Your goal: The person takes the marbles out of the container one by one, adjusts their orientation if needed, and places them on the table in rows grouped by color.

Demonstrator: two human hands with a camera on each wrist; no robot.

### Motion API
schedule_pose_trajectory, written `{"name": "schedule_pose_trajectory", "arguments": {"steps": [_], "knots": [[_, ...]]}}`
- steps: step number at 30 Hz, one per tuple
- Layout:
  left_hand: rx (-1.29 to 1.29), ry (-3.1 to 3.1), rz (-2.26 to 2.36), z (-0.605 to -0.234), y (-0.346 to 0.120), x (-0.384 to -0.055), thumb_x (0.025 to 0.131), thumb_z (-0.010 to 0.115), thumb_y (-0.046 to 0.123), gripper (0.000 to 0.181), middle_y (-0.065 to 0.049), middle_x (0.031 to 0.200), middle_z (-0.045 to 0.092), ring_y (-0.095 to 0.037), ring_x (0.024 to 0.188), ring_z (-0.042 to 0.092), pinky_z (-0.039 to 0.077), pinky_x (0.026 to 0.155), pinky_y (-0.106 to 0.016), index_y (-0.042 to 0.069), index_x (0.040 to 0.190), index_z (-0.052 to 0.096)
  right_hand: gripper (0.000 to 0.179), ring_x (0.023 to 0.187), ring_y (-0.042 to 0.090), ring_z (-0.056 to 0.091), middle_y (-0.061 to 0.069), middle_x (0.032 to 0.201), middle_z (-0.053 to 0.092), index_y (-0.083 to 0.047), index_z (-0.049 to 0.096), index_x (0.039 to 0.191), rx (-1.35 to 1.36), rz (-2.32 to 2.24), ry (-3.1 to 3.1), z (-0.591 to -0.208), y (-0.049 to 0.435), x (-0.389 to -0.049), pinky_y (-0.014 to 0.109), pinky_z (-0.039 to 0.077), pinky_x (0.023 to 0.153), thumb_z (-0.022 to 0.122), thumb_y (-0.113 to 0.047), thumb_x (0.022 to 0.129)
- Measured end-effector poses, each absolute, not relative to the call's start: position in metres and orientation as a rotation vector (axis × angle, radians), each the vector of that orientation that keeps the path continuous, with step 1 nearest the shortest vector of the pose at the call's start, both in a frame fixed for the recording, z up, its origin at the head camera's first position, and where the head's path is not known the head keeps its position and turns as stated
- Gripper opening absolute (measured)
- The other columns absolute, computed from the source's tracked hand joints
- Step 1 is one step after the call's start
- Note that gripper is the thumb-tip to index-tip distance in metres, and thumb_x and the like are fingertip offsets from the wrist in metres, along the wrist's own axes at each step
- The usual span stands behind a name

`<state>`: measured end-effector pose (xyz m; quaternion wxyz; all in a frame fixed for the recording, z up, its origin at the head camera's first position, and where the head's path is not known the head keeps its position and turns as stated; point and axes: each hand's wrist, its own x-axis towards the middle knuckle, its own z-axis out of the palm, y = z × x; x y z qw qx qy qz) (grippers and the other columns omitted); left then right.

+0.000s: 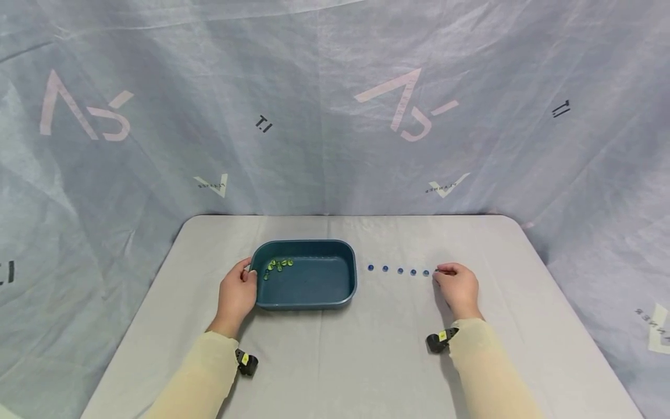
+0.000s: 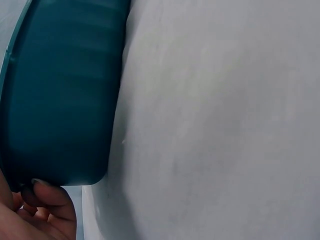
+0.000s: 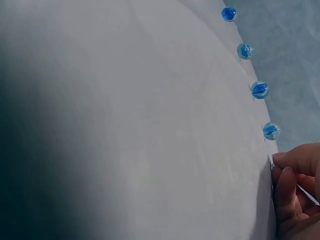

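My left hand grips the left end of a dark teal plastic tray, thumb at the rim and fingers against the outside wall. Several yellow-green glass marbles lie inside it, bunched toward the back left corner. To the right of the tray, blue glass marbles form a spaced row on the table. At the row's right end my right hand pinches another blue marble between thumb and forefinger, low over the cloth and mostly hidden by the fingertips. The right wrist view shows clear blue-swirled marbles leading up to this hand.
A pale cloth covers the table. Behind it and at the sides hangs a grey-blue printed sheet. Each sleeve carries a small black wrist camera, one on the left and one on the right.
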<state>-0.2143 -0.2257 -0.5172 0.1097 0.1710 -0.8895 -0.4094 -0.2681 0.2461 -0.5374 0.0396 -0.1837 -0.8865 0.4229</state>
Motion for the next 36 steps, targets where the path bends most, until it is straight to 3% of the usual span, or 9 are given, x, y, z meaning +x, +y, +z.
{"name": "schedule_pose_trajectory", "arguments": {"steps": [23,36], "knots": [[0.513,-2.62,-1.202,-0.522,-0.2306,-0.2147,0.097,0.047,0.02,0.036,-0.006,0.077,0.045,-0.022,0.065,0.043,0.035,0.057,-0.033,0.011,0.131,0.054,0.016,0.082,0.02,0.059,0.006,0.091,0.065,-0.01,0.068,0.097,-0.558,1.245,-2.701,-0.5439,0.2411,-0.269,0.032,0.046,0.068,0.065,-0.017,0.083],[0.508,-2.616,-1.213,-0.5184,-0.2261,-0.2138,0.097,0.047,0.019,0.036,-0.006,0.077,0.045,-0.022,0.065,0.043,0.035,0.056,-0.033,0.01,0.131,0.053,0.021,0.086,0.021,0.058,0.008,0.095,0.064,-0.009,0.068,0.102,-0.58,1.279,-2.685,-0.5419,0.2449,-0.2682,0.032,0.045,0.069,0.065,-0.019,0.085]]}}
